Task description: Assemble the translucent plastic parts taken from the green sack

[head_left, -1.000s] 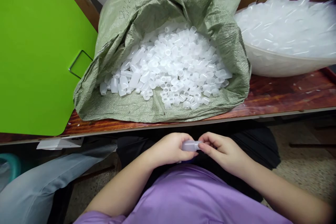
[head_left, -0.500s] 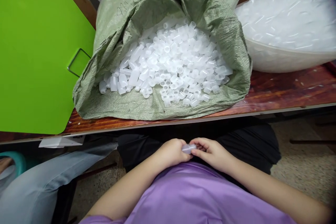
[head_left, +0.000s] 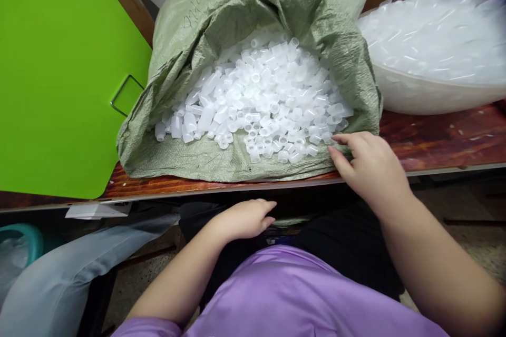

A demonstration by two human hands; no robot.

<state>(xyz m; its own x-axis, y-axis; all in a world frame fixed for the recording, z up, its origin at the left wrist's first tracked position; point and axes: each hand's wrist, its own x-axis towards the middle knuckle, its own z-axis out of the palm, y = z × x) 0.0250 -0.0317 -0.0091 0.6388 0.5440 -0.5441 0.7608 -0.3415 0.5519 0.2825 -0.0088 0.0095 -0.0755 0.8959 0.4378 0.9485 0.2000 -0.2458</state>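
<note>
A green woven sack (head_left: pixel 213 166) lies on its side with its mouth facing me. Inside it is a heap of small translucent white plastic pieces (head_left: pixel 272 108), short and tube-like, several with open round ends. My right hand (head_left: pixel 371 166) is over the sack's right front edge, thumb and forefinger apart, the fingertips close beside the nearest pieces; nothing shows between them. Over my lap, below the table edge, my left hand (head_left: pixel 249 218) points to the right. Its thumb and forefinger are apart with nothing seen between them; the other fingers are mostly hidden.
A large pale bowl (head_left: pixel 438 97) heaped with translucent plastic pieces stands at right on the reddish wooden table (head_left: pixel 454 139). At left is a bright green board (head_left: pixel 55 84) with a wire handle (head_left: pixel 122 92). Another person's jeans-clad leg (head_left: pixel 63 268) and a teal tub (head_left: pixel 35 242) are lower left.
My hands have parted. The small translucent piece they held together is out of sight. My right hand has moved up and right to the sack; my left has stayed low and its fingers have opened.
</note>
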